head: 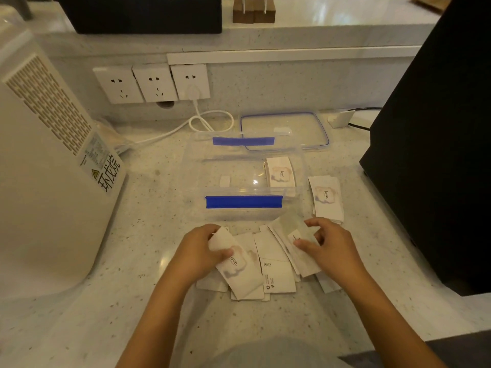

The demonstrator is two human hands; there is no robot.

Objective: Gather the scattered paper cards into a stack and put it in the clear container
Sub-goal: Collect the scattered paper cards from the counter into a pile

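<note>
A: Left hand [202,251] pinches a few cards [233,258]; right hand [326,248] nips one card [297,236], presumably collecting them.

B: Loose pile [276,272] lies just before the clear container [247,181], opened for loading; some cards [281,172] lie inside it.

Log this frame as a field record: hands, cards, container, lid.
left hand: gripping cards at the left of the loose pile
right hand: fingers on cards at the pile's right
pile: spread on the counter, in front of the container, not squared
container: open, clear, blue clips; one card visible inside at right
side stack: on the counter right of the container
lid: off, flat behind the container
</note>
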